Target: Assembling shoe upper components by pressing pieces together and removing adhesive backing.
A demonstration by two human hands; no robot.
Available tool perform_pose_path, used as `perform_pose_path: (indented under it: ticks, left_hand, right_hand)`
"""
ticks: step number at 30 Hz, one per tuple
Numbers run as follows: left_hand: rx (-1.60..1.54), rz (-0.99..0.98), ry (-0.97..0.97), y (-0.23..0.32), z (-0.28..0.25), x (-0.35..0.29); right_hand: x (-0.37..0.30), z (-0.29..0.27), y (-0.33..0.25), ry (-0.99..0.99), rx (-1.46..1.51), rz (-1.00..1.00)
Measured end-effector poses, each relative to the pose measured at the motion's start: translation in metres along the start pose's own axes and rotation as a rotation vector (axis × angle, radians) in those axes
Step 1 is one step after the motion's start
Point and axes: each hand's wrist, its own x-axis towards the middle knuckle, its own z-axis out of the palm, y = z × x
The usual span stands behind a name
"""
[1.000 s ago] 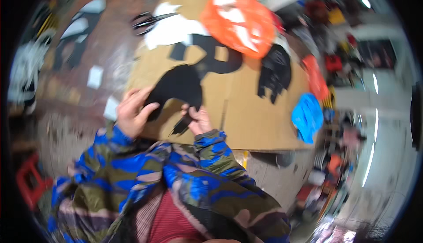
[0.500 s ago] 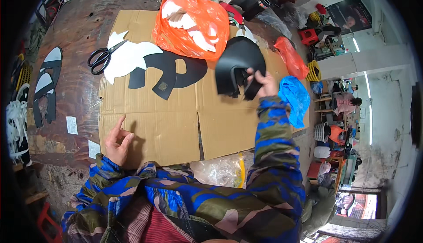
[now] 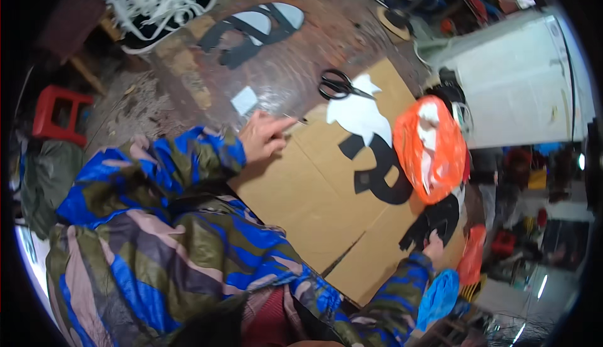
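Note:
My left hand (image 3: 262, 137) is over the left edge of the cardboard sheet (image 3: 295, 202), index finger stretched out and the others loosely bent, holding nothing. A thin dark-tipped thing (image 3: 303, 121) lies by that fingertip, too small to name. At the far right of the cardboard, my right hand (image 3: 433, 251) has its fingers closed on the inner edge of a stack of black curved pieces (image 3: 447, 212); blur hides the exact grip. Between the hands lie flat black curved pieces (image 3: 392, 180), a white cut-out sheet (image 3: 361, 117) and black-handled scissors (image 3: 336, 85).
Beyond the black pieces stands an orange plastic bag (image 3: 411, 152) with white pieces inside. A blue bag (image 3: 438, 298) and a red-orange bag (image 3: 472, 253) lie at the right. More black-and-white curved pieces (image 3: 242, 48) and a small paper (image 3: 244, 100) rest on the wooden table (image 3: 326, 26).
The view has swung to the left and turned. My left hand has reached out to the cardboard's left edge. The black curved stack is now lower, against the cardboard, with my right hand still at it.

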Motion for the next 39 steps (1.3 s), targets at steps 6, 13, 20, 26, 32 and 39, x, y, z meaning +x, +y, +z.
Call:
perform_pose_path:
  ticks: [6,13,20,26,32,39]
  left_hand:
    - [0.343,-0.163,0.345,-0.102,-0.076,0.050]
    - [0.565,-1.006,0.224,-0.183,-0.151,0.103]
    - [0.478,-1.047,0.016,-0.204,-0.178,0.099]
    - [0.257,-0.943,0.285,-0.188,-0.146,0.075]
    - [-0.912,-0.679,0.399,-0.088,-0.148,0.075]
    - [-1.235,-0.608,0.168,0.048,-0.137,0.061]
  right_hand:
    - [-0.163,0.094,-0.057,-0.217,0.310,-0.510]
    - [-0.291,0.157,-0.099,-0.619,0.351,-0.120]
    - [-0.315,0.176,-0.115,-0.745,0.260,-0.133]
    - [-0.335,0.201,-0.121,-0.872,0.310,-0.089]
    - [-0.345,0.215,-0.111,-0.951,0.371,-0.067]
    - [-0.349,0.211,-0.092,-0.896,0.479,-0.036]
